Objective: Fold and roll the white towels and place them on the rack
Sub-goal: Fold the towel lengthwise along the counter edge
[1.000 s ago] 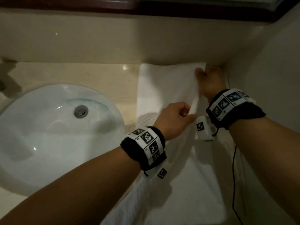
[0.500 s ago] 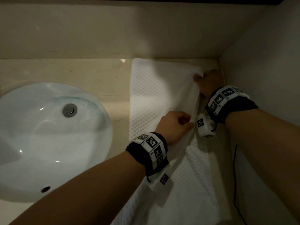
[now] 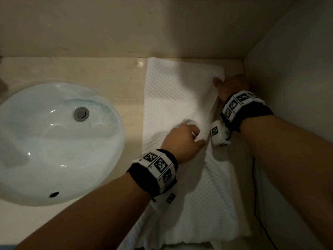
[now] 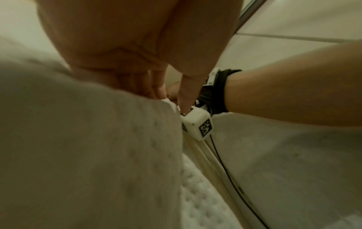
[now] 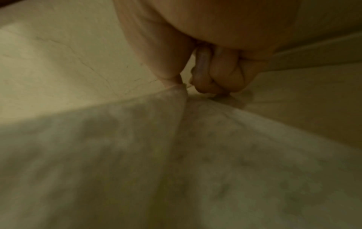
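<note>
A white waffle-textured towel [image 3: 180,98] lies lengthwise on the beige counter, right of the sink, with its right side folded over. My left hand [image 3: 185,139] pinches the folded edge near the towel's middle; in the left wrist view its fingers [image 4: 156,89] curl onto the towel [image 4: 88,147]. My right hand [image 3: 228,85] grips the far right corner of the fold, close to the side wall. In the right wrist view its thumb and fingers [image 5: 205,83] pinch the towel's edge [image 5: 176,96]. No rack is in view.
A round white sink basin [image 3: 54,141] with a metal drain [image 3: 81,113] takes up the left of the counter [image 3: 108,78]. Walls close in behind and at the right [image 3: 288,69]. A black cable [image 3: 255,204] hangs by my right forearm.
Both hands have lowered the lifted towel edge down and leftwards onto the towel, so the fold now lies nearly flat. The camera view has tilted down.
</note>
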### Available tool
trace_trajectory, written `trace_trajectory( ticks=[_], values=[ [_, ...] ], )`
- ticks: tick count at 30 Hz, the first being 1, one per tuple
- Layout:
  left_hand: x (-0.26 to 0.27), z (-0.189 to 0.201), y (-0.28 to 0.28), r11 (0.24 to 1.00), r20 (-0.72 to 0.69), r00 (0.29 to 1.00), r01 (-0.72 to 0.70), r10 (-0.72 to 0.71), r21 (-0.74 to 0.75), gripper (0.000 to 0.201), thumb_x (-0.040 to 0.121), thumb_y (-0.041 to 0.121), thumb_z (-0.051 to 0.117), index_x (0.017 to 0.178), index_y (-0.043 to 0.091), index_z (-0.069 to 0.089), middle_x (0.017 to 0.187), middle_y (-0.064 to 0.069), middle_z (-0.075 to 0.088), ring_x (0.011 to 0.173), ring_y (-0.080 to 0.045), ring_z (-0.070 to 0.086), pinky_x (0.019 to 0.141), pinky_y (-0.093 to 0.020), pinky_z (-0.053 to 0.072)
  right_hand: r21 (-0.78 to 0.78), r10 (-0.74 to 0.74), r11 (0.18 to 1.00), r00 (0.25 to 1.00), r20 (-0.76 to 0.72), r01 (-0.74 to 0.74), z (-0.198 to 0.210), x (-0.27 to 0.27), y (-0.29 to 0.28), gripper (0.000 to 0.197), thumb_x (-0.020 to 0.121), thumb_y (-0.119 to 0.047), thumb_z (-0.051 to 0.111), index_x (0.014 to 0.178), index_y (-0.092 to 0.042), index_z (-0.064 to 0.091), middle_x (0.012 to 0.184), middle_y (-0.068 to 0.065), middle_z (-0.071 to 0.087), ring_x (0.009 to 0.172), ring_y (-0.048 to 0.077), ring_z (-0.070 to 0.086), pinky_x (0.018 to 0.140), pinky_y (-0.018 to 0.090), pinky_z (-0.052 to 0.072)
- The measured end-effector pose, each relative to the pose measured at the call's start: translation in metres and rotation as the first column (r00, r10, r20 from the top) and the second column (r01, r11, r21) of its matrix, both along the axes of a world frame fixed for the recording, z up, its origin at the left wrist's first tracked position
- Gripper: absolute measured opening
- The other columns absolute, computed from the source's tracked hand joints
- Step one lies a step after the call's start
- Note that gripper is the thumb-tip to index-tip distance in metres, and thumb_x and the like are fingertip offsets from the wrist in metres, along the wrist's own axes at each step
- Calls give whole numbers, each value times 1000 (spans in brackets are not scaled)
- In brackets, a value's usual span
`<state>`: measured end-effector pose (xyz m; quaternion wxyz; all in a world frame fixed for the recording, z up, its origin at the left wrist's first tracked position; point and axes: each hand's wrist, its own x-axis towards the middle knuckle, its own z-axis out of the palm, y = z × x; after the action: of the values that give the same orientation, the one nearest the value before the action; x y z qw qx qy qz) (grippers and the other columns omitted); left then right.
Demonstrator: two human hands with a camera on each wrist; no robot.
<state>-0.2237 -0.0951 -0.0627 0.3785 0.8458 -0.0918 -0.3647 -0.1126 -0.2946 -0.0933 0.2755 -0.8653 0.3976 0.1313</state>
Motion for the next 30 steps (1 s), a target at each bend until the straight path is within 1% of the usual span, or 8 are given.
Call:
trace_trajectory(
  ticks=[5,9,13,17,20,25,27,30],
  values=[
    [-23,0,39,988,-33,987,-156,157,19,10,91,35,71,86,26,70,88,4,72,89,-16,67,83,-28,53,60,-29,998,999,33,27,10,-11,6,69,92,-56,59,135,-2,50,134,15,59,119,33,58,81,32,42],
    [-39,0,53,975,-12,974,-224,224,-3,11,91,35,71,85,26,73,79,11,67,79,-13,63,73,-22,44,177,-85,982,993,88,68,9,-39,19,48,86,-57,65,107,-14,63,112,6,58,118,27,58,92,31,43],
    [-58,1,67,967,16,967,-254,254,10,15,91,41,70,90,26,74,93,8,72,90,-14,66,79,-23,44,225,-176,965,968,179,134,6,-85,32,66,77,-57,71,125,-14,60,121,3,61,112,25,59,96,32,47],
    [-81,3,95,950,48,949,-312,312,-19,22,91,40,70,78,22,74,82,4,74,81,-20,69,73,-28,49,334,-312,908,940,136,253,11,-132,49,51,72,-57,79,85,-12,59,92,5,63,82,23,63,72,30,49],
    [-99,1,120,936,60,934,-352,352,-19,28,88,42,71,75,17,74,75,-3,73,75,-24,69,73,-32,53,412,-362,866,923,128,282,14,-164,71,63,63,-57,84,94,-5,64,82,8,63,70,24,61,65,29,48],
    [-130,-1,154,945,64,945,-324,321,43,33,88,47,71,67,20,70,72,4,68,74,-20,65,76,-32,51,480,-382,830,916,119,284,19,-218,111,78,54,-57,86,104,1,69,78,10,63,60,23,55,61,30,47],
    [-142,-1,164,951,39,951,-307,306,44,41,88,45,71,57,19,61,65,5,62,67,-19,59,72,-31,48,487,-372,828,923,102,280,22,-236,125,73,56,-56,88,100,-1,67,79,12,62,57,22,54,56,28,45],
    [-162,1,173,953,38,953,-303,302,8,43,89,38,71,60,12,52,59,1,52,60,-21,50,66,-31,41,481,-301,846,951,72,231,33,-263,150,68,56,-61,85,94,-9,63,78,9,62,56,21,53,48,25,38]
  ],
)
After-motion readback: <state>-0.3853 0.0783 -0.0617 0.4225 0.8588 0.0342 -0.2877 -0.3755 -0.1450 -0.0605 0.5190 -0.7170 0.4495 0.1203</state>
